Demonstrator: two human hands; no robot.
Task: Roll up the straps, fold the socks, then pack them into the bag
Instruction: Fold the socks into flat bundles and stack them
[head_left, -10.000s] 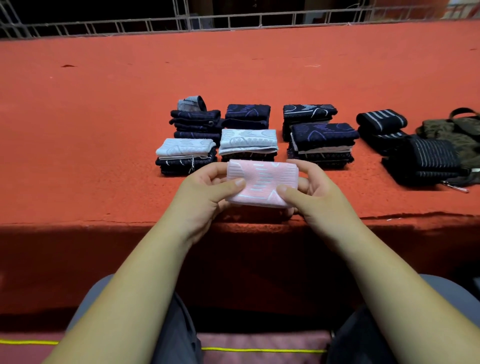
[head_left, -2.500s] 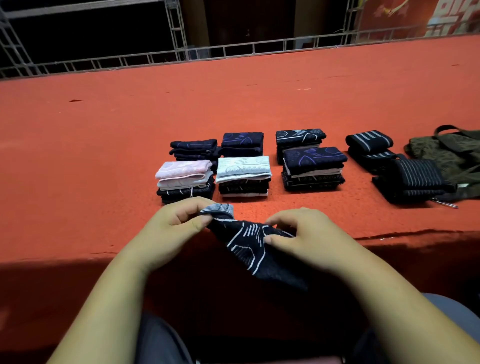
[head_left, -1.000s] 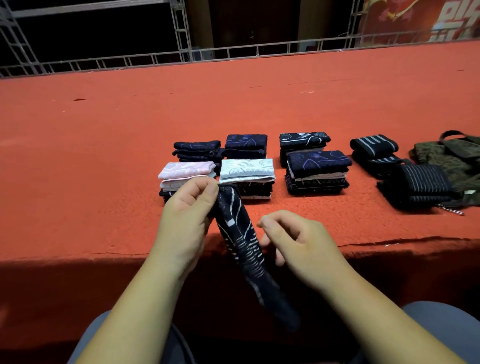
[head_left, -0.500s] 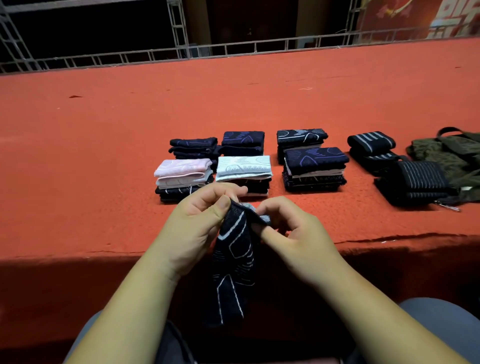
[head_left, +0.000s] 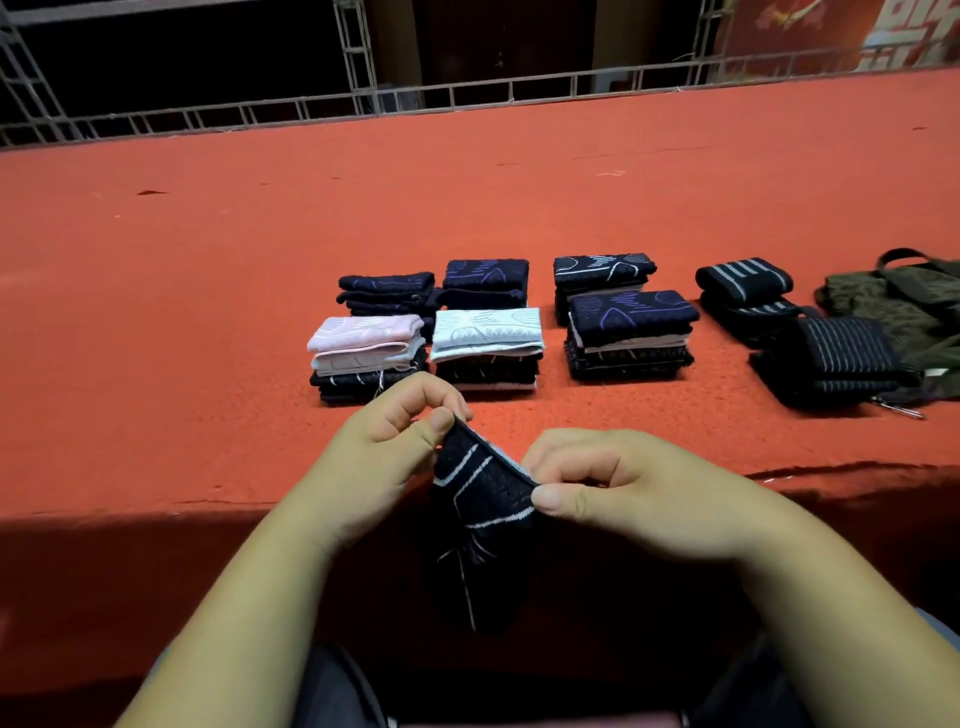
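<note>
Both hands were at lower centre of the frame, pinching one dark sock (head_left: 480, 525) by its top edge. Left hand (head_left: 384, 457) had thumb and forefinger closed on the upper left corner; right hand (head_left: 618, 493) had thumb and curled fingers closed on the right end of that edge. The sock hung down from the pinch points in front of the red table (head_left: 208, 312) edge, white line pattern showing.

Mid-frame on the table: six stacks of folded socks in two rows. Front row: pink-topped stack (head_left: 363, 356) at left, white-topped stack (head_left: 485, 345) in the middle, dark stack (head_left: 631, 335) at right. Back row stacks sat just behind, all dark.

Right of those: rolled striped straps (head_left: 743, 296) and another roll (head_left: 831, 358) nearer the frame's right edge. Olive bag (head_left: 909, 306) lay at the far right, touching the straps.
</note>
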